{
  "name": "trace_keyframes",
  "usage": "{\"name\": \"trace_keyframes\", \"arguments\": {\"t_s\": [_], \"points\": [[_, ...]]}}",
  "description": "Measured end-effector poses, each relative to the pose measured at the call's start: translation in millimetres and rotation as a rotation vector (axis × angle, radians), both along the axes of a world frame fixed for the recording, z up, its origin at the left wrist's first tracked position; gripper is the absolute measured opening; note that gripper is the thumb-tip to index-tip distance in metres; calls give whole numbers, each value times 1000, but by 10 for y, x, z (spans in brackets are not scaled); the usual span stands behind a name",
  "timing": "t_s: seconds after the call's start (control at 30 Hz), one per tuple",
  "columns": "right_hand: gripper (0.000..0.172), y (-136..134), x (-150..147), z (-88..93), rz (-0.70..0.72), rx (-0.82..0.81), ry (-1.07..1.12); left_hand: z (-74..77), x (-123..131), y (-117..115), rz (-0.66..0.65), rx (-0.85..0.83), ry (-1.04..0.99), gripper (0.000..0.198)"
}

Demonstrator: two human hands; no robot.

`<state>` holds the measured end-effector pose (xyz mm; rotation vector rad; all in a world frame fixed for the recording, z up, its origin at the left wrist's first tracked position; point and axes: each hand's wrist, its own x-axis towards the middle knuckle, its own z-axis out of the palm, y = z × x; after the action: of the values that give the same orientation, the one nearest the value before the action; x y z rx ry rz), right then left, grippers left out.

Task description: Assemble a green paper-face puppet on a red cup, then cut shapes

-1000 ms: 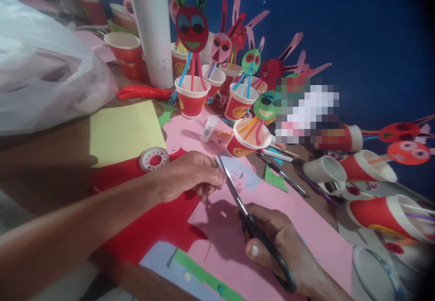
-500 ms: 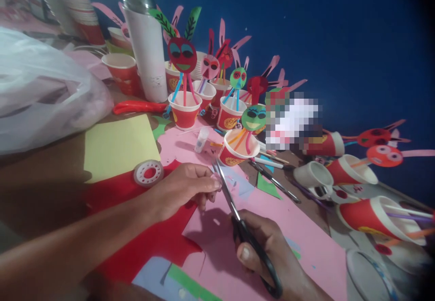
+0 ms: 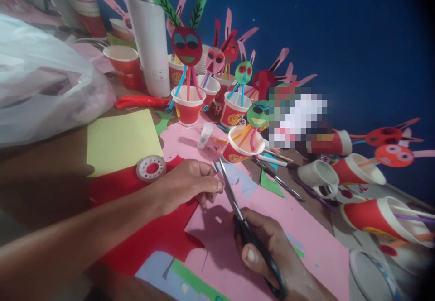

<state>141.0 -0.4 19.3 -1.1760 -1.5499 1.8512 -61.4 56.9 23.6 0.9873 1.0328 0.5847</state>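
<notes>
My right hand (image 3: 272, 246) grips a pair of scissors (image 3: 243, 226) by the black handles, the metal blades slightly parted and pointing away from me. My left hand (image 3: 195, 183) pinches a small piece of pink paper (image 3: 218, 179) right beside the blades; most of it hides behind my fingers. Below both hands lie a large pink sheet (image 3: 251, 246) and a red sheet (image 3: 146, 228). A white ring-shaped tape roll (image 3: 151, 168) sits on the red sheet near my left wrist.
Paper cups with paper-faced figures, such as the green-faced one's cup (image 3: 243, 145), line the back and right. A white flask (image 3: 149, 43), a plastic bag (image 3: 47, 83), a yellow sheet (image 3: 124, 140), a small clear bottle (image 3: 205, 136), a pen (image 3: 282, 181) and a white mug (image 3: 317, 178) stand or lie around.
The scissor blades have parted a little more beside the pink piece. The whole view has shifted slightly, so objects sit a bit farther right; both hands keep their holds.
</notes>
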Motion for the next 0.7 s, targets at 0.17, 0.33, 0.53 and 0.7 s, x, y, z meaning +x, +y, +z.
{"name": "trace_keyframes", "arguments": {"t_s": [0.17,0.33,0.53,0.7], "points": [[39,-13,15,-1,-1,8,-28,3,-3,-2,-4,-16,7,15],[39,-12,21,14,6,15,-21,-4,-9,5,-10,-14,14,15],[39,7,18,6,7,30,-56,-3,-10,25,5,-32,-4,15],[39,8,21,15,10,47,-68,13,-10,35,9,-74,-80,15]]}}
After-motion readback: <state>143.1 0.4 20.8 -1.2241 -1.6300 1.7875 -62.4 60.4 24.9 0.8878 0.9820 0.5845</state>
